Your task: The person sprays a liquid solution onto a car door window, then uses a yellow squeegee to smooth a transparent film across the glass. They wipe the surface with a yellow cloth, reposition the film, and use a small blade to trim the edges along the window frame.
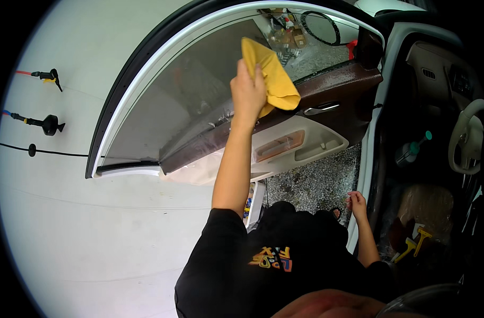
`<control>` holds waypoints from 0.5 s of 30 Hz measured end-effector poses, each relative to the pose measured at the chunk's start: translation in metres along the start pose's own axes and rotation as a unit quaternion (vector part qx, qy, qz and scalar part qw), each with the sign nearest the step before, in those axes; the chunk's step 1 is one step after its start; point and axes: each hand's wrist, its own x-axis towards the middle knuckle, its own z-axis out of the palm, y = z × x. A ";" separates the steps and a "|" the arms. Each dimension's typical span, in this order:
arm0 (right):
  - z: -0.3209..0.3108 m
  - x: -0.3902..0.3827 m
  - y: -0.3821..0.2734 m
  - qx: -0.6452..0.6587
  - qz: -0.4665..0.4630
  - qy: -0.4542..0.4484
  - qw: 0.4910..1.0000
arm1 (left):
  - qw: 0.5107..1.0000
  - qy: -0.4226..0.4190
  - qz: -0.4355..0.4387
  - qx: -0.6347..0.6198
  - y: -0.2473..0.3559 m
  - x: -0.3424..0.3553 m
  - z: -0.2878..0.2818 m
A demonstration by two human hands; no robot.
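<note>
My left hand (248,87) is closed round a folded yellow cloth (276,77), held against the window of an opened car door. The cloth covers part of the glass (194,74) and hangs over the brown upper trim (340,80) near the chrome door handle (321,109). Water drops and wet streaks show on the trim and along the lower edge of the glass. My right hand (357,204) is low beside the car's door sill, its fingers loosely bent and apart, with nothing visible in it.
Inside the car, yellow-handled scrapers (414,245) lie by the plastic-covered seat (427,206), below a spray bottle (409,151) with a green top. The steering wheel (467,138) is at the right. Hoses with black fittings (50,125) hang at the white wall on the left.
</note>
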 end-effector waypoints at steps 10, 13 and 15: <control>0.073 -0.015 -0.151 0.185 -0.082 -0.128 0.971 | 0.967 -0.230 0.065 0.083 0.065 -0.070 0.086; 0.080 -0.028 -0.164 0.433 -0.060 -0.052 0.898 | 0.906 -0.402 0.137 0.003 0.074 -0.210 0.124; 0.038 -0.017 -0.129 0.425 -0.025 0.078 0.901 | 0.884 -0.423 0.186 -0.068 0.073 -0.273 0.142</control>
